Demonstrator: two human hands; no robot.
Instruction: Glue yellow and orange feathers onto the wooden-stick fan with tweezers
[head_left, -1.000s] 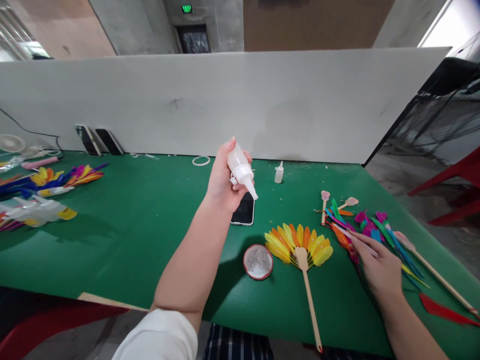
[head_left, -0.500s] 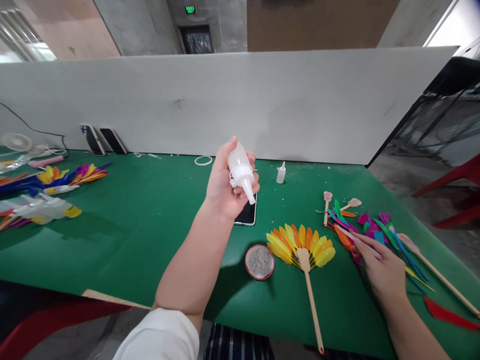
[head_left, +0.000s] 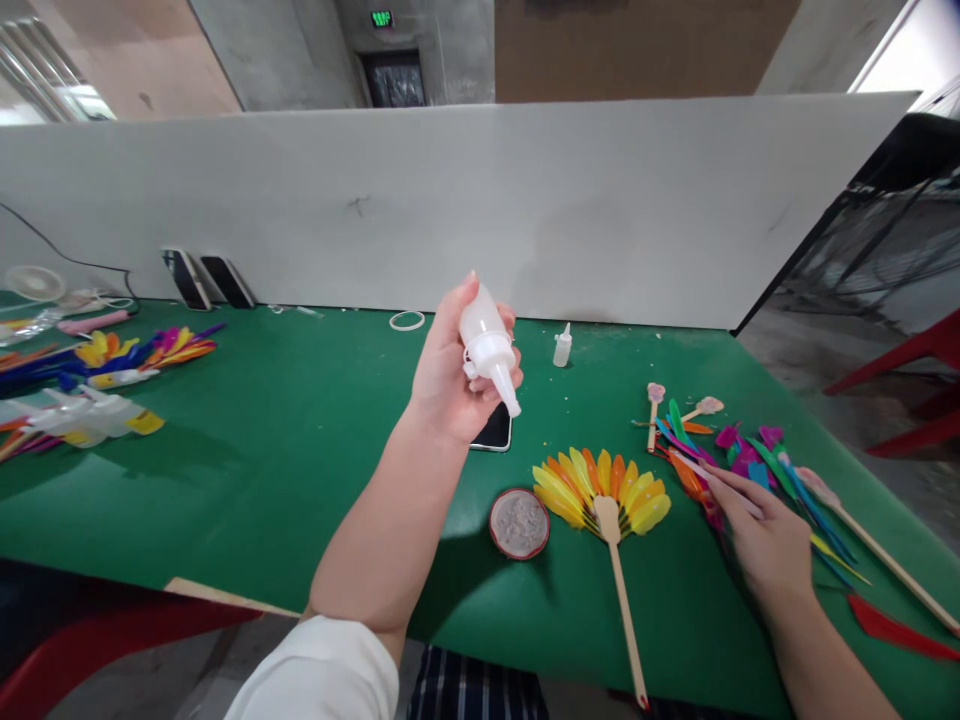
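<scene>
My left hand point(head_left: 450, 365) is closed round a white squeeze bottle point(head_left: 487, 335) with a long nozzle, tilted nozzle-down above the table. A phone point(head_left: 493, 430) lies partly hidden below it. Between thumb and fingers, my right hand point(head_left: 769, 540) pinches a pale, thin stick like tweezers point(head_left: 739, 490); its far tip is among loose coloured feathers point(head_left: 690, 475). Between the hands lies a fan of yellow and orange feathers point(head_left: 600, 480) with a wooden paddle stick point(head_left: 621, 600) over its base. A round red-rimmed dish point(head_left: 519, 524) with greyish contents sits to the fan's left.
A small white bottle point(head_left: 562, 346) stands near the white partition point(head_left: 637, 220). Wooden sticks with pinkish ends point(head_left: 655, 415) lie at right. At left are more feathers point(head_left: 150, 350), several nozzle bottles point(head_left: 97, 415) and two leaning phones point(head_left: 225, 282). A white ring point(head_left: 406, 320) lies at the back.
The squeeze bottle's nozzle has shifted slightly right and down in my left hand. My right hand and the feather fan have stayed where they were.
</scene>
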